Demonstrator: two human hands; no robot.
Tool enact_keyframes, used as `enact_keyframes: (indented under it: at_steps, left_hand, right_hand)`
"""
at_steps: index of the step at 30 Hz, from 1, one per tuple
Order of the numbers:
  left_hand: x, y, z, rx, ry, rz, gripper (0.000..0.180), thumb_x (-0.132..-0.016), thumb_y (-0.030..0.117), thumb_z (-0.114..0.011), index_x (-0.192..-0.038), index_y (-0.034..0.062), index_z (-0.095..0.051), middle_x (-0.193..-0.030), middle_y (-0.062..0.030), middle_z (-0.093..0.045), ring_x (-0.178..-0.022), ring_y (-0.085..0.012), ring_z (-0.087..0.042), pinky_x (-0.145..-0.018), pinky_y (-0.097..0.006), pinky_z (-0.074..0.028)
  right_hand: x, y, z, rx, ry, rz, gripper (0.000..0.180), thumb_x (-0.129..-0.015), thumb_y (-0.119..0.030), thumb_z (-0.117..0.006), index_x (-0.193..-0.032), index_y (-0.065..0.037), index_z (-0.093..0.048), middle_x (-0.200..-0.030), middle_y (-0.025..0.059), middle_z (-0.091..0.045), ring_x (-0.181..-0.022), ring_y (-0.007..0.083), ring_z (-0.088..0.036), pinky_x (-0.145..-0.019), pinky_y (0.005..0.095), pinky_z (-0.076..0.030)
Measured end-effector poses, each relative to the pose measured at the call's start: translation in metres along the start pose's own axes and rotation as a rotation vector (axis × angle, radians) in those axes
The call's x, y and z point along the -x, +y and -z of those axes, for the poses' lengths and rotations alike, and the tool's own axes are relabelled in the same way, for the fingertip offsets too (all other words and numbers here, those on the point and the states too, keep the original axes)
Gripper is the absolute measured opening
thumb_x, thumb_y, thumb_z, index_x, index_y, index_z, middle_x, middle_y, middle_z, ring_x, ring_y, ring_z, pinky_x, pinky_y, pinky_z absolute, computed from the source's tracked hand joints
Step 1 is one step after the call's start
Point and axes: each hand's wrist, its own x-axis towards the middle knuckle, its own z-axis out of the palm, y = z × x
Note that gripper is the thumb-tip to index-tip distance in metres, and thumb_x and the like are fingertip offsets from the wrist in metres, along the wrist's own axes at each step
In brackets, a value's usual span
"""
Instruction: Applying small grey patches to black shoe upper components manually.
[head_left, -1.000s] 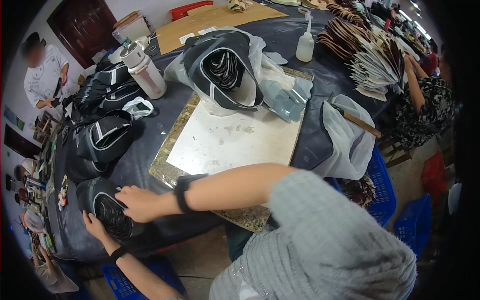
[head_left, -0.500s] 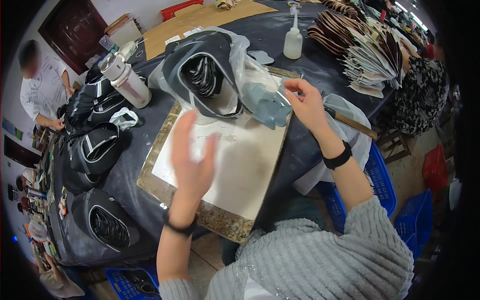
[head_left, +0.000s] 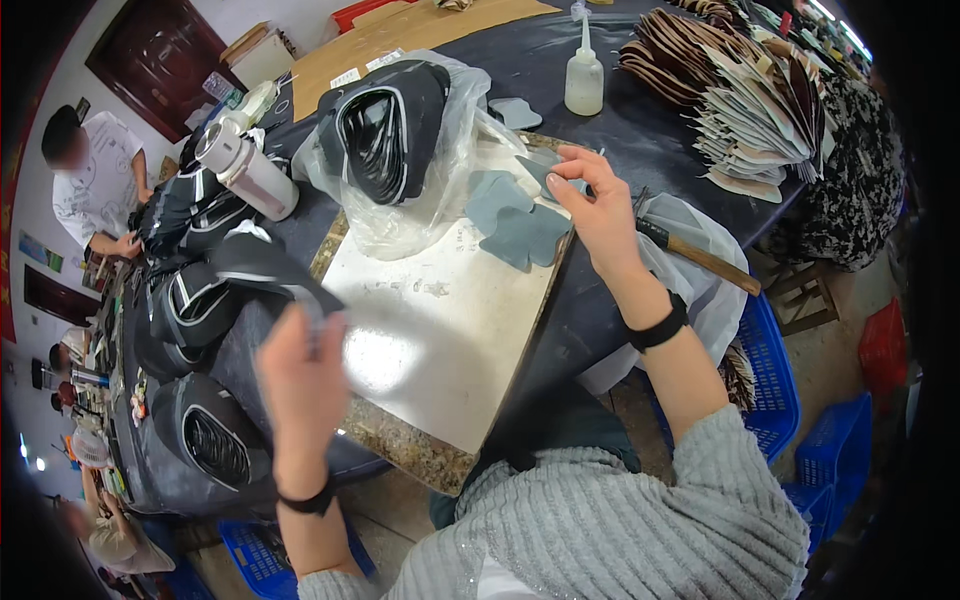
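Observation:
My left hand (head_left: pixel 303 385), blurred by motion, grips a curved black piece with a light edge (head_left: pixel 272 268) left of the board. That piece looks like the ones nested in a black stack (head_left: pixel 385 130) on a crumpled clear plastic bag (head_left: pixel 400 225). Between the thumb and fingers of my right hand (head_left: pixel 595 205) is a small thin grey-blue piece (head_left: pixel 533 172). Below it, several flat grey-blue pieces (head_left: pixel 515 225) lie loose at the far right of the white sheet (head_left: pixel 420 330). The sheet covers most of a speckled stone board (head_left: pixel 420 455).
A squeeze bottle (head_left: pixel 584 82) stands beyond the board. Right of it, a wooden-handled tool (head_left: pixel 712 262) lies on white plastic. A white tumbler (head_left: pixel 250 175) and more black stacks (head_left: pixel 215 435) occupy the left. Fanned pieces (head_left: pixel 750 120) lie far right. A person (head_left: pixel 98 185) works at far left.
My left hand was empty over the sheet; now it is further left and nearer, holding a black piece. The black stack has tipped back. My right hand stays nearly in place.

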Motion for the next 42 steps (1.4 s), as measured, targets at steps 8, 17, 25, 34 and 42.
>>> enact_keyframes:
  at_steps: [8,17,25,34,42]
  left_hand:
    - [0.033,0.014,-0.021,0.253,0.219,-0.018,0.028,-0.079,0.018,-0.066,-0.094,-0.004,-0.057,-0.081,-0.0128,-0.061,-0.074,-0.023,-0.059,-0.067,-0.032,-0.047]
    - [0.043,0.019,-0.017,0.944,0.104,0.362,0.016,-0.088,0.009,-0.052,-0.083,-0.0035,-0.06,-0.074,-0.0052,-0.062,-0.067,-0.0092,-0.057,-0.063,-0.023,-0.048]
    - [0.026,0.004,-0.008,0.405,-0.277,0.129,0.015,-0.078,0.011,-0.063,-0.079,-0.0028,-0.059,-0.064,-0.0099,-0.059,-0.06,-0.0135,-0.057,-0.06,-0.025,-0.046]
    - [-0.005,-0.025,-0.038,0.763,-0.363,0.223,0.01,-0.083,0.002,-0.054,-0.091,-0.0023,-0.057,-0.068,0.0019,-0.057,-0.059,-0.0008,-0.044,-0.05,-0.017,-0.034]
    - [0.021,0.001,0.007,1.048,-0.405,0.328,0.027,-0.086,-0.002,-0.045,-0.113,-0.0058,-0.048,-0.097,-0.0054,-0.059,-0.086,-0.0063,-0.054,-0.073,-0.02,-0.041]
  right_hand:
    - [0.082,-0.06,-0.044,0.224,-0.086,0.338,0.014,-0.07,-0.007,-0.068,-0.083,-0.004,-0.065,-0.091,0.0082,-0.054,-0.089,0.0215,-0.052,-0.081,0.0322,-0.041]
    - [0.109,-0.098,-0.072,-0.098,-0.134,0.215,0.053,-0.064,-0.014,-0.076,-0.112,-0.003,-0.057,-0.098,0.0101,-0.055,-0.101,0.0255,-0.049,-0.095,0.04,-0.033]
    - [0.092,-0.049,-0.046,-0.603,-0.629,-0.659,0.013,-0.079,-0.006,-0.064,-0.092,-0.003,-0.06,-0.084,0.0023,-0.062,-0.07,0.0083,-0.058,-0.059,0.0207,-0.046]
    - [0.079,-0.045,-0.055,-0.846,-0.402,-0.68,0.017,-0.081,-0.005,-0.062,-0.096,-0.002,-0.054,-0.09,0.0047,-0.06,-0.076,0.0137,-0.06,-0.068,0.0293,-0.051]
    - [0.077,-0.092,-0.067,-0.501,-0.696,-0.516,0.014,-0.082,-0.01,-0.063,-0.085,0.003,-0.059,-0.076,0.0064,-0.062,-0.063,0.0091,-0.059,-0.055,0.021,-0.049]
